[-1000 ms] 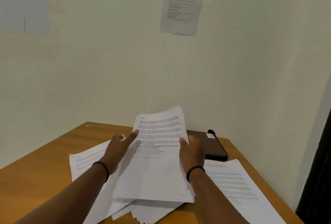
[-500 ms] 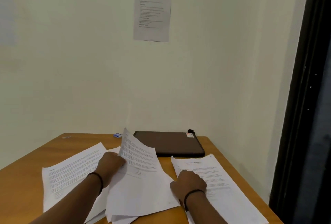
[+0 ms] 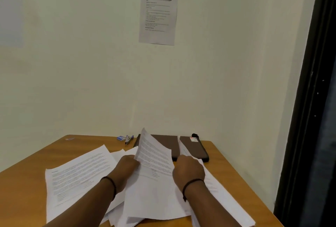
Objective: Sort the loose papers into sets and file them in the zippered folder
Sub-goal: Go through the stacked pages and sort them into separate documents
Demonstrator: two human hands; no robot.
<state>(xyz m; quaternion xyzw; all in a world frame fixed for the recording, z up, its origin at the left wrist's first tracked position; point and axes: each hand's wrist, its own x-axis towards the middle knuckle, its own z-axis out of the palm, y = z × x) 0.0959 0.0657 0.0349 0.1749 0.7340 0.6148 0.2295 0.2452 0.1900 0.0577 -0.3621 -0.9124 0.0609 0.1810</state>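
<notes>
Left hand (image 3: 127,167): grips raised sheet (image 3: 154,161), tilted for reading. Right hand (image 3: 188,169): lifts a page (image 3: 183,149) off the right stack (grip hidden). Folder (image 3: 192,147): closed, bench (image 3: 27,181) rear.

Papers (image 3: 154,176) in both hands' grip

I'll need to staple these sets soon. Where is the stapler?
In the head view the stapler lies at the table's far edge by the wall, between a small blue box and the brown zippered folder.
</notes>
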